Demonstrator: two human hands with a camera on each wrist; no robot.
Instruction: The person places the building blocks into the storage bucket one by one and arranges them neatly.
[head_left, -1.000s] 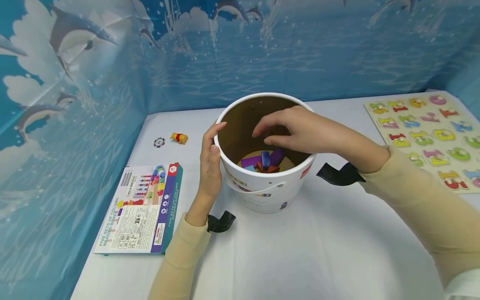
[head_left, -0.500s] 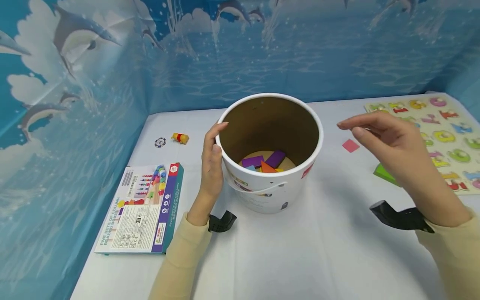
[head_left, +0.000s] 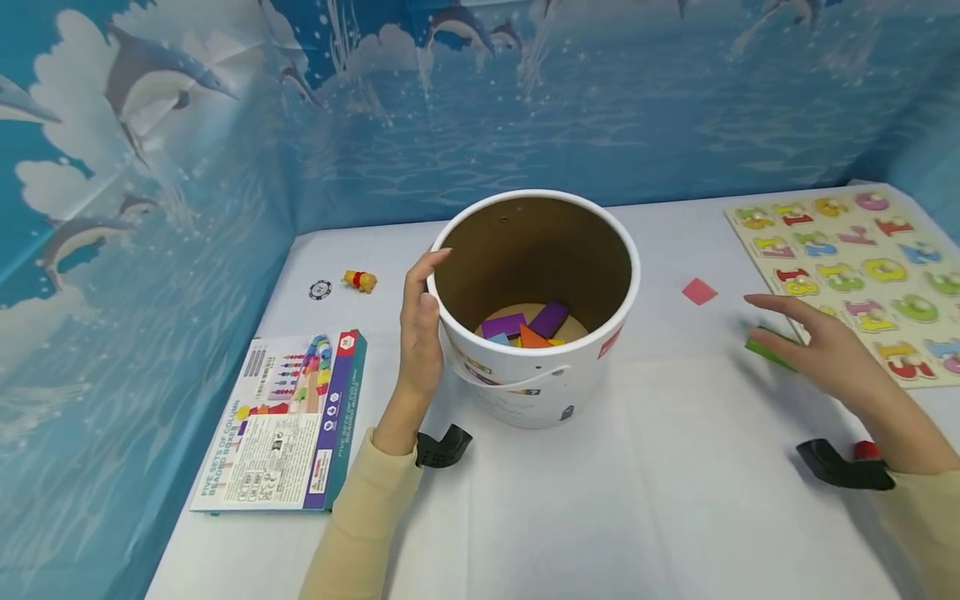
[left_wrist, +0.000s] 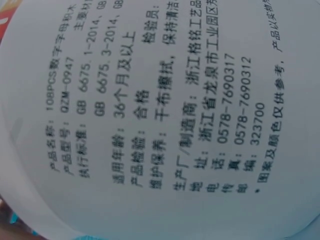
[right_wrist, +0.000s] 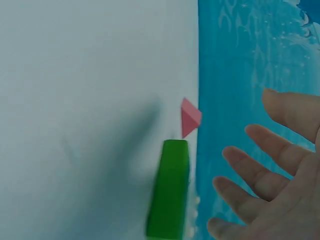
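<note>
My left hand [head_left: 422, 342] rests against the left side of a white bucket [head_left: 525, 392], index fingertip at the rim and thumb on the outer wall. Printed text covers the bucket wall [left_wrist: 160, 120] in the left wrist view. Inside lie purple blocks [head_left: 504, 326], an orange triangular block [head_left: 532, 337], and bits of blue and yellow. To the right, my right hand [head_left: 832, 354] hovers with spread fingers, holding nothing. Just below it is a green block [right_wrist: 170, 195], partly hidden by the thumb in the head view. Beyond that lies a pink block [head_left: 700, 292].
A boxed bead set [head_left: 270, 421] lies at the left. Behind it are a poker chip [head_left: 319, 290] and a small yellow bear figure [head_left: 360, 281]. A number puzzle board [head_left: 862, 275] is at the right. A red object [head_left: 866, 451] shows beside my right wrist.
My right hand has come out of the bucket and moved right, over the green block. A dark blue block seen in the bucket earlier is gone from view. My left hand stays put.
</note>
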